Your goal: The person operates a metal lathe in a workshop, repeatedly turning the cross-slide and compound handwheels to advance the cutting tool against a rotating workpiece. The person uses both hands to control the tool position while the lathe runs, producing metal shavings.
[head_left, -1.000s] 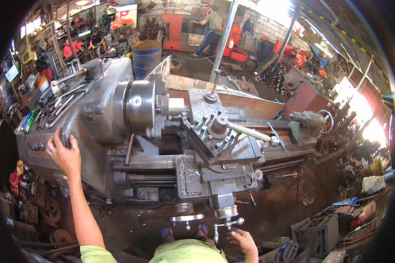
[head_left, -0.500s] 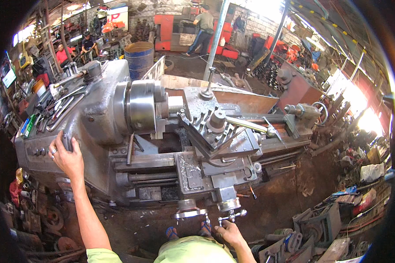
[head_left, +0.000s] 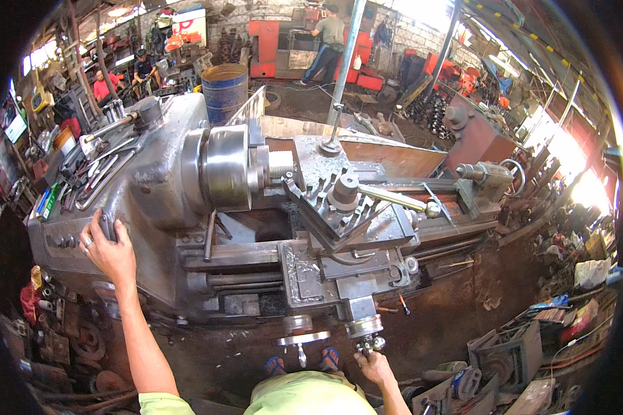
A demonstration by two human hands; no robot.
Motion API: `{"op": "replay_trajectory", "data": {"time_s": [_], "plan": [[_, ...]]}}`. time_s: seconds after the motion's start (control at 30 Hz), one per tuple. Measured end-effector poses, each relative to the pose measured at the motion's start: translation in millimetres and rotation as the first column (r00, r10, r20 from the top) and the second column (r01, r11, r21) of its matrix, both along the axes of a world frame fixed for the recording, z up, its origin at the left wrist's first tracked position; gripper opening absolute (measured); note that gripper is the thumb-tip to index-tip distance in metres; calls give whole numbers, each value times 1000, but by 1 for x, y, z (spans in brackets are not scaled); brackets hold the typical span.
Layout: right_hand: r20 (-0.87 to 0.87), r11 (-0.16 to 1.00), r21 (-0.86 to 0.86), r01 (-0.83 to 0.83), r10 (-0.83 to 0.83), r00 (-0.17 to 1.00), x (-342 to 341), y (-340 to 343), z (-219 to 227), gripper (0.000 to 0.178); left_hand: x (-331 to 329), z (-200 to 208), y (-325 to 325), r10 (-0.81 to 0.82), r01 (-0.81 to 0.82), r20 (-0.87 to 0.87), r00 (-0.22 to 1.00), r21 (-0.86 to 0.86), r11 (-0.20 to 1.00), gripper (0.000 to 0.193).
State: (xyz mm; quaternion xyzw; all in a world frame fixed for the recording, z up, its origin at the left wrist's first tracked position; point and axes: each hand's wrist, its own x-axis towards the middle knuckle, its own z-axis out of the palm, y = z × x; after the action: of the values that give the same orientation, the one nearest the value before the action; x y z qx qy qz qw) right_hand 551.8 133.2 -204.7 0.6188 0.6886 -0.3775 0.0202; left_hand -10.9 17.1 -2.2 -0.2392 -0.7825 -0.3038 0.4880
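I stand at a large grey metal lathe (head_left: 166, 187). My left hand (head_left: 109, 250) rests on the front of the headstock, fingers wrapped on a dark lever knob there. My right hand (head_left: 372, 362) grips the small cross-slide crank handle (head_left: 370, 342) at the front of the carriage. The round chuck (head_left: 225, 168) holds a short pale metal workpiece (head_left: 281, 164). The tool post (head_left: 344, 191) with its long lever handle (head_left: 394, 198) sits just right of the workpiece. A flat carriage handwheel (head_left: 300, 339) sticks out left of my right hand.
Wrenches and tools lie on top of the headstock (head_left: 93, 173). The tailstock (head_left: 488, 176) sits at the bed's right end. A blue barrel (head_left: 224, 90) stands behind. People work at the far back (head_left: 329, 41) and back left (head_left: 144, 66). Scrap parts crowd the floor at right (head_left: 519, 353).
My right hand has risen from low at my side to the cross-slide crank and closed on it. My left hand has stayed on the headstock.
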Motion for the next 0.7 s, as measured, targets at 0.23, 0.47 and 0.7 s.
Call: {"op": "replay_trajectory", "data": {"time_s": [0.23,0.47,0.7], "plan": [[-342,945,106,309,-257,904,-16,-23,11,40,-2,3,-3,-31,31,-2,1000,-62,998,45],[-410,853,266,450,-322,853,-33,-31,-12,44,2,6,-18,-96,107,103,990,-105,989,49],[-438,840,245,484,-349,828,-41,-36,-3,41,5,3,-15,-135,140,62,989,-70,988,47]]}}
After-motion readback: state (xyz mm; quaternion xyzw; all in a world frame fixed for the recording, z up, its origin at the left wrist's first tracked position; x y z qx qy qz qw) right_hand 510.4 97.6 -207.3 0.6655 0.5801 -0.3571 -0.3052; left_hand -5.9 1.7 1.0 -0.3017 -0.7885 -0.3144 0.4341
